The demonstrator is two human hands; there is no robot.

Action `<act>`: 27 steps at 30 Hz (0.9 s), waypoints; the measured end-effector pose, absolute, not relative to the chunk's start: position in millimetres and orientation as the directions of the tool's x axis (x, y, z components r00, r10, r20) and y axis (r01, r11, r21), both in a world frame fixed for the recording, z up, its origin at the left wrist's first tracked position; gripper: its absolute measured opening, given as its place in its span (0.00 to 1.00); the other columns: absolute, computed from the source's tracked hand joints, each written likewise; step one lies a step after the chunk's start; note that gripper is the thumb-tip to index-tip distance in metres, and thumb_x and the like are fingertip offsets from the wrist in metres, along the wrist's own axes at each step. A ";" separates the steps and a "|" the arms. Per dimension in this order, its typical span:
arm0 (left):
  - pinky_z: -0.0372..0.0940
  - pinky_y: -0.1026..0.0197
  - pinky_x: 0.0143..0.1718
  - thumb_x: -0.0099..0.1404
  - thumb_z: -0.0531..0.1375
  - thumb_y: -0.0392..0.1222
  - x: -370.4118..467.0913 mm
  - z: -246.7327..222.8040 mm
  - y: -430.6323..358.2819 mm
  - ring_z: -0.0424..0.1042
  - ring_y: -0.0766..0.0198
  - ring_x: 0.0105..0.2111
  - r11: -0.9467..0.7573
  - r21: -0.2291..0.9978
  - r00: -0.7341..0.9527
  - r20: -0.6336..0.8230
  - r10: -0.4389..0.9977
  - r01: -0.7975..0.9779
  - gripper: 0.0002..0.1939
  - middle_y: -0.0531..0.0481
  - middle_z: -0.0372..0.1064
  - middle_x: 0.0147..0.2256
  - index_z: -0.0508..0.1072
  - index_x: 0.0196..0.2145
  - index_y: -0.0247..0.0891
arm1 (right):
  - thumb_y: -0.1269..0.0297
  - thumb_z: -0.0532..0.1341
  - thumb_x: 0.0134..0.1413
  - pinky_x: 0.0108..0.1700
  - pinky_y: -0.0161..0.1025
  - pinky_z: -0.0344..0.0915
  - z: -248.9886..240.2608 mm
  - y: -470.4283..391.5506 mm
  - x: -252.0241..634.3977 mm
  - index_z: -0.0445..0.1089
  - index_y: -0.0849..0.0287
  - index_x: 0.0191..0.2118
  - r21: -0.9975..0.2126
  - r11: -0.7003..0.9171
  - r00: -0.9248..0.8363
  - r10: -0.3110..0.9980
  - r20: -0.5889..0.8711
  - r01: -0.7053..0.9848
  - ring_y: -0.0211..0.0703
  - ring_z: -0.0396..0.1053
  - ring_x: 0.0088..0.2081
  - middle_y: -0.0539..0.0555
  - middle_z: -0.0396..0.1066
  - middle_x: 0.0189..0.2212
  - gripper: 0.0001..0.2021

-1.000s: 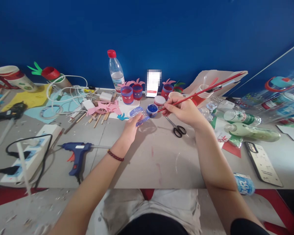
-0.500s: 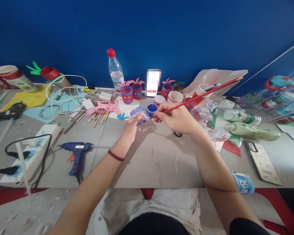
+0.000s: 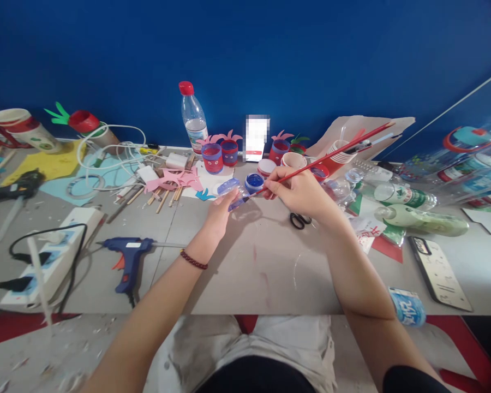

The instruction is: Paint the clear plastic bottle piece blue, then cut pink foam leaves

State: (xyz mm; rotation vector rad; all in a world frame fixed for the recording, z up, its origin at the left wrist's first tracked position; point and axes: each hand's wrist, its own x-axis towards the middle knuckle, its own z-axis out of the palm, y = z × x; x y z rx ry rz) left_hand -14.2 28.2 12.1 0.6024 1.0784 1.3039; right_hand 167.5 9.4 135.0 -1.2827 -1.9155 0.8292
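Note:
My left hand (image 3: 220, 214) is closed round a clear plastic piece (image 3: 228, 187) with blue-violet paint along its edges. In my right hand (image 3: 292, 191) is a long red paintbrush (image 3: 331, 154), its handle slanting up to the right and its dark tip touching the painted lower edge of the piece. An open jar of blue paint (image 3: 254, 180) stands just behind, between both hands. Behind it are a white lid (image 3: 266, 167) and a paper cup (image 3: 293, 161). Small red-and-blue cups (image 3: 211, 158) with pink paper tops stand at the back.
A blue glue gun (image 3: 131, 259) and a power strip (image 3: 57, 256) lie on the left. Black-handled scissors (image 3: 300, 220) rest below my right hand. Plastic bottles (image 3: 405, 195) and a phone (image 3: 439, 273) are on the right. A capped bottle (image 3: 193, 120) stands at the back.
My right hand has shifted slightly, and the brush handle's far end has moved left and up. The brush tip is now on the piece's lower edge. More of the scissors shows.

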 end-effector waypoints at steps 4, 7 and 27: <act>0.64 0.53 0.50 0.44 0.73 0.57 -14.8 11.1 29.4 0.74 0.50 0.51 0.223 0.859 -0.088 -0.294 0.952 -0.460 0.23 0.45 0.78 0.38 0.76 0.33 0.40 | 0.61 0.62 0.60 0.39 0.44 0.69 137.1 10.0 172.6 0.68 0.55 0.27 -0.817 0.297 -0.260 0.947 0.186 0.495 0.44 0.74 0.31 0.52 0.75 0.25 0.10; 0.64 0.53 0.50 0.44 0.73 0.56 -14.9 11.1 29.7 0.73 0.50 0.52 0.221 0.856 -0.091 -0.295 0.951 -0.468 0.23 0.45 0.78 0.37 0.76 0.33 0.40 | 0.61 0.62 0.61 0.39 0.45 0.68 134.4 9.6 172.1 0.68 0.54 0.28 -0.797 0.326 -0.234 0.943 0.237 0.509 0.45 0.73 0.31 0.52 0.74 0.25 0.10; 0.66 0.54 0.46 0.48 0.72 0.56 -14.2 15.6 25.2 0.76 0.52 0.45 0.231 0.866 -0.047 -0.280 0.959 -0.443 0.22 0.46 0.79 0.36 0.78 0.34 0.38 | 0.66 0.59 0.61 0.36 0.43 0.64 135.2 -4.7 151.6 0.69 0.57 0.28 -0.799 0.359 -0.356 0.914 0.195 0.482 0.42 0.69 0.32 0.52 0.73 0.28 0.09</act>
